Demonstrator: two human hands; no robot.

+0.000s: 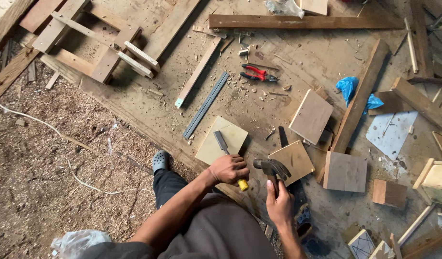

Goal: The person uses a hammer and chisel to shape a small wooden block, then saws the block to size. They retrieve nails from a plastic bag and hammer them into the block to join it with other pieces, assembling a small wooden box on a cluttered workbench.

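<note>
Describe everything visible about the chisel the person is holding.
The chisel has a flat grey metal blade and a yellow handle, of which only the butt end shows below the fist. The left hand is closed round the handle. The blade slants up and to the left, lying over a pale square board on the workbench. The hammer, held in the right hand, sits just right of it, not touching.

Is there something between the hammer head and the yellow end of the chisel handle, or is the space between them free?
Nothing visible stands between them. The hammer, held in the right hand, has its head just right of the left hand, which grips the chisel. The yellow end sticks out below that hand, with only bare floor in the gap.
</note>
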